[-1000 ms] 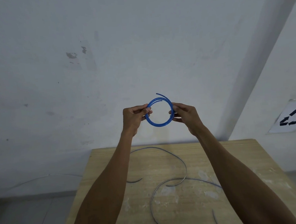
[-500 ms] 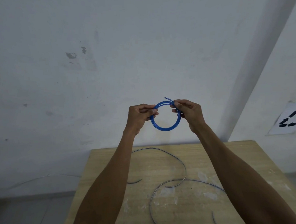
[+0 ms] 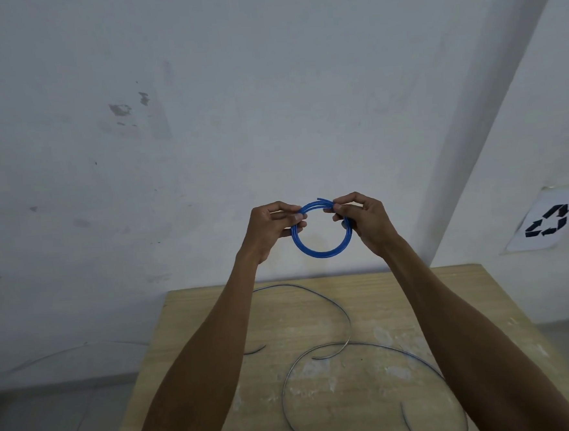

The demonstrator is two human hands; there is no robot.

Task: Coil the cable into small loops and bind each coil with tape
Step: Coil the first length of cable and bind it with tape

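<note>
Left hand [image 3: 270,229] pinching the blue cable coil [image 3: 322,253] at its left, right hand [image 3: 364,223] pinching the loose ends at its top, mid-frame above the table [image 3: 416,290], hold loops stacked tight and ends tucked before binding.

Both hands hold a blue cable coil [image 3: 322,248] upright above the table's [image 3: 416,293] far edge: left hand [image 3: 270,229] and right hand [image 3: 366,221] pinch its top, where a loose end seems to protrude.

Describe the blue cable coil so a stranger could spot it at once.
Above the far edge of the wooden table, against the grey wall, the left hand and right hand hold it up between them. It is a small round blue coil, unlike the loose grey cables sprawled on the tabletop.
</note>
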